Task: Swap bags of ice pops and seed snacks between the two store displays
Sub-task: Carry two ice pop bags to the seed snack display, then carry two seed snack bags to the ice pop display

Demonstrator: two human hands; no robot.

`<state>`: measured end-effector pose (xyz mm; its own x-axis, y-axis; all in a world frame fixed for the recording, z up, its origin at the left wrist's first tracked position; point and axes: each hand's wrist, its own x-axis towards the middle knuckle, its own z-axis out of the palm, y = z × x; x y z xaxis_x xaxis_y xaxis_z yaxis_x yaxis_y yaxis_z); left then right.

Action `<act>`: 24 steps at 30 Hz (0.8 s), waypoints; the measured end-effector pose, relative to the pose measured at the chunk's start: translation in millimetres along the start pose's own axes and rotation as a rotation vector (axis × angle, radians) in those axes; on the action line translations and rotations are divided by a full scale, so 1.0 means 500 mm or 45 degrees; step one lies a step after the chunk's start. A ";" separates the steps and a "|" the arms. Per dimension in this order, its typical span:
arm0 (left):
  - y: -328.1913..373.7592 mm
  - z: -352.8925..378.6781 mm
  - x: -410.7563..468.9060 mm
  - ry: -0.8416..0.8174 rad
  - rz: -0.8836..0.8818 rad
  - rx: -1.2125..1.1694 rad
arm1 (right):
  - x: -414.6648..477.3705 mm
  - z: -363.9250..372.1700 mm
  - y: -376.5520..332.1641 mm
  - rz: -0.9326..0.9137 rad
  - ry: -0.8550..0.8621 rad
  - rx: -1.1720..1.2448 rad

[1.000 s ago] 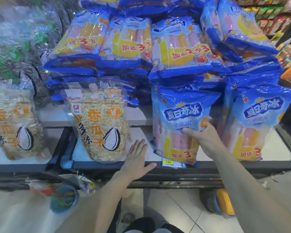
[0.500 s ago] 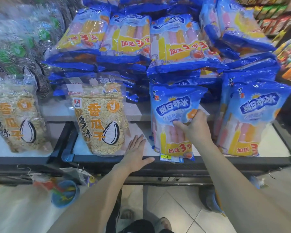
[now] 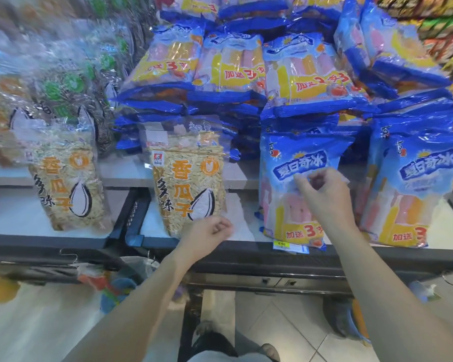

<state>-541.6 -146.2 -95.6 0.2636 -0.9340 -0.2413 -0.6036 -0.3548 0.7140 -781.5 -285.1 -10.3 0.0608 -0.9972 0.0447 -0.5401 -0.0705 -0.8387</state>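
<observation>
Ice pop bag stood upright at the front of the right-hand display shelf, long axis vertical, leaning back on the stacked blue bags. Right hand sat directly in front of its middle, fingers loosely curled, thumb and forefinger near the printed label; whether they pinched the film could not be told. Seed snack bag stood upright to the left on the same shelf, well apart from the ice pops. Left hand hovered at its lower right corner, fingers curled, holding nothing visible. Judgement: each hand was nearest its own bag, so the seed bag would go left toward the second seed bag on the neighbouring display.
</observation>
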 end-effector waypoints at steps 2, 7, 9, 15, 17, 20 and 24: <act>-0.015 -0.052 -0.012 0.388 -0.070 -0.239 | -0.007 0.034 -0.028 -0.032 -0.089 -0.002; -0.103 -0.167 0.026 0.808 -0.280 -0.273 | -0.008 0.129 -0.082 -0.088 -0.276 -0.081; -0.118 -0.193 0.050 0.732 -0.339 -0.239 | -0.004 0.165 -0.104 -0.091 -0.284 -0.114; -0.126 -0.220 0.065 0.557 -0.234 -0.433 | 0.016 0.245 -0.136 0.015 -0.264 -0.148; -0.125 -0.227 0.067 0.523 -0.259 -0.467 | 0.018 0.262 -0.145 0.085 -0.269 -0.112; -0.138 -0.239 0.065 0.478 -0.281 -0.518 | 0.025 0.286 -0.150 0.133 -0.254 -0.001; -0.179 -0.267 0.047 0.490 -0.286 -0.642 | 0.027 0.318 -0.155 0.172 -0.314 0.068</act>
<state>-381.0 -130.8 -77.2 0.6476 -0.7249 -0.2350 -0.1022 -0.3882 0.9159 -605.4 -288.9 -31.1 0.1970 -0.9604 -0.1970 -0.5125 0.0704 -0.8558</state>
